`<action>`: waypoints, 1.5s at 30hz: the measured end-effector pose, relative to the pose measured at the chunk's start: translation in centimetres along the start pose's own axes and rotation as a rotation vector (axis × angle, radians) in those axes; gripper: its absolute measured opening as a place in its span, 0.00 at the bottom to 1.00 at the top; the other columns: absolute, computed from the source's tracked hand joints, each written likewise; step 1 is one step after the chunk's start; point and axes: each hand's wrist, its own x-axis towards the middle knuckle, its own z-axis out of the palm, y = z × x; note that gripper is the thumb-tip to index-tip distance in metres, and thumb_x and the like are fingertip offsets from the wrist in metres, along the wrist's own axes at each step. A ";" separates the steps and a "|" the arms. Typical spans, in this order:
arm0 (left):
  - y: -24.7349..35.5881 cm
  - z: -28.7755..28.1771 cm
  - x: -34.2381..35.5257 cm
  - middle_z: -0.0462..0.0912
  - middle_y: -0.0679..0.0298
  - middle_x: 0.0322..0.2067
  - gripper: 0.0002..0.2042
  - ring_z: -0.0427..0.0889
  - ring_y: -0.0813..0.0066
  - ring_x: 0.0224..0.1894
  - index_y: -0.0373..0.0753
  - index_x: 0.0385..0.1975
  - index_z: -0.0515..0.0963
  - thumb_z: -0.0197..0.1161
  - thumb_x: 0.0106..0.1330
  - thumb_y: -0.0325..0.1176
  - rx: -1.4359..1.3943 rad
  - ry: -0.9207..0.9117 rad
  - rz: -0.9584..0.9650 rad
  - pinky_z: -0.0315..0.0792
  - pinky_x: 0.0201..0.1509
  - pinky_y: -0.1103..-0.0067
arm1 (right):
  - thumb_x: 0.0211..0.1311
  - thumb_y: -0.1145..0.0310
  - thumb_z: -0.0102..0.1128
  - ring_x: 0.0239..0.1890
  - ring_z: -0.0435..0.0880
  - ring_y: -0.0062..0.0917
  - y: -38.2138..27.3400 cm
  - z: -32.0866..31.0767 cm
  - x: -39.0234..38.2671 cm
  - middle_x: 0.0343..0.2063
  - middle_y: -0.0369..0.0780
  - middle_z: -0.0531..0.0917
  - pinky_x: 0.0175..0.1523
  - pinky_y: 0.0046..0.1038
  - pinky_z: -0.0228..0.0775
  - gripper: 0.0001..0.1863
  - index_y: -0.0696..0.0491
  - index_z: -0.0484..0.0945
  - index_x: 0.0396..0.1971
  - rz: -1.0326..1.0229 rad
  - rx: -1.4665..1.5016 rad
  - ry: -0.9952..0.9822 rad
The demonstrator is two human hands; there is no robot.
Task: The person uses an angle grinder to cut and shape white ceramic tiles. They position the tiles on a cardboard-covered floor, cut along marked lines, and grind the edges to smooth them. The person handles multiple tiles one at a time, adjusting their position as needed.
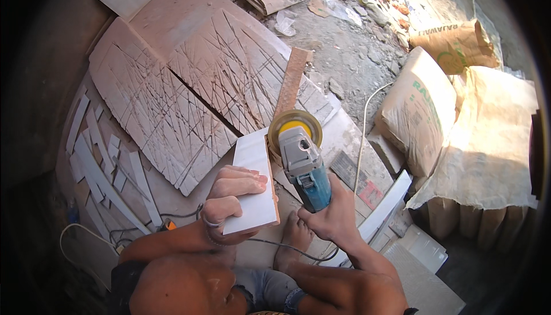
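— What fills the centre of the frame?

— A person crouches over a white tile (253, 184). The left hand (229, 197) clamps the tile's near left edge, fingers folded over its face. The right hand (333, 217) is closed round the body of a blue grinder (303, 168), whose yellow-hubbed disc (294, 124) sits at the tile's far right corner, just beside its edge.

— What crowds the work?

— Scored slabs (189, 85) spread across the upper left, their faces covered in cut lines. A narrow brown strip (291, 79) runs upward from the disc. Thin white offcuts (97, 160) lie in a heap at the left. A bare foot (295, 237) rests just below the grinder, and a dark cord (275, 245) crosses in front of it.

— Any containers?

— Tan sacks (422, 108) stand at the right, bulging and closed; their contents cannot be seen. Another lies at the upper right. A pale sheet (493, 137) drapes over things beside them.

— Where is there open room?

— Grey rubble-strewn ground (350, 51) lies above the disc, between slabs and sacks. A white cable (363, 137) trails across it. More tiles (425, 275) fill the lower right, hemming in the right arm.
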 end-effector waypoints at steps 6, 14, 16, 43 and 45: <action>0.3 0.2 0.2 0.82 0.52 0.48 0.27 0.86 0.58 0.47 0.45 0.43 0.60 0.78 0.64 0.40 0.007 0.013 -0.013 0.81 0.51 0.60 | 0.39 0.64 0.75 0.32 0.87 0.54 -0.1 0.0 0.1 0.26 0.56 0.84 0.43 0.42 0.80 0.29 0.63 0.75 0.41 0.000 -0.019 -0.004; 0.3 -0.1 0.1 0.82 0.52 0.48 0.26 0.86 0.57 0.47 0.45 0.43 0.60 0.78 0.65 0.40 -0.008 0.000 -0.011 0.81 0.52 0.60 | 0.39 0.65 0.73 0.31 0.87 0.55 -0.3 0.0 0.1 0.25 0.56 0.83 0.43 0.43 0.79 0.27 0.63 0.75 0.40 -0.002 -0.014 0.001; 0.3 -0.1 0.1 0.82 0.52 0.48 0.26 0.86 0.57 0.47 0.46 0.42 0.60 0.78 0.64 0.39 -0.007 -0.003 -0.014 0.81 0.52 0.60 | 0.40 0.65 0.73 0.31 0.87 0.55 -0.4 0.0 0.1 0.25 0.56 0.83 0.43 0.43 0.79 0.27 0.63 0.75 0.40 0.018 -0.026 -0.013; 0.0 -0.2 0.0 0.80 0.51 0.48 0.26 0.83 0.58 0.48 0.46 0.43 0.58 0.75 0.67 0.41 -0.001 -0.031 -0.016 0.80 0.52 0.60 | 0.40 0.64 0.75 0.31 0.87 0.55 -0.5 0.1 0.2 0.25 0.55 0.83 0.42 0.43 0.79 0.29 0.63 0.74 0.42 0.036 -0.033 -0.025; 0.0 0.0 0.0 0.80 0.51 0.47 0.26 0.83 0.58 0.47 0.46 0.43 0.58 0.75 0.67 0.41 -0.003 -0.010 -0.014 0.80 0.52 0.60 | 0.40 0.64 0.75 0.31 0.87 0.55 -0.3 0.1 0.1 0.25 0.55 0.83 0.42 0.43 0.79 0.30 0.63 0.74 0.43 0.029 -0.045 -0.026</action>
